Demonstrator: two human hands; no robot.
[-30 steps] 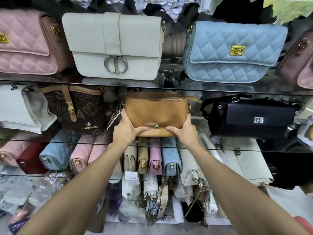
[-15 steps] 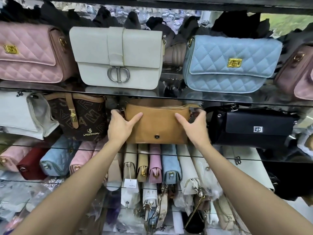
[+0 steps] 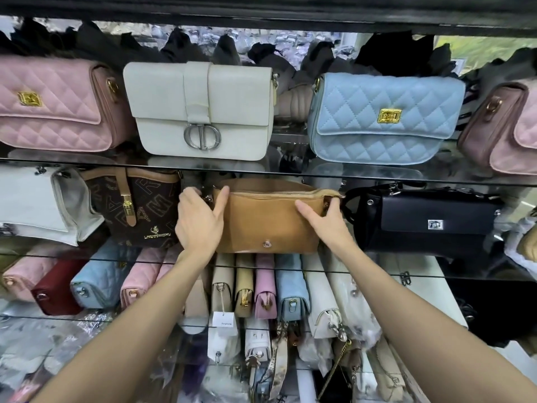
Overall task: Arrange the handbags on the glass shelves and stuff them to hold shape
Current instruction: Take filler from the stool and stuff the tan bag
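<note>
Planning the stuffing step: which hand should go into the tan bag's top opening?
Probably right. The right hand sits at the tan bag's zipper end, by the gaping top; the left hand wraps the other end and can steady it against the brown monogram bag.

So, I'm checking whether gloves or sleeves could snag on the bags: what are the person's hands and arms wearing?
Nothing shows. The left hand and right hand are bare: no gloves, and no rings or watch in view. Both forearms are uncovered right down to the bottom edge of the picture, with no sleeve, bracelet or marking in view.
</note>
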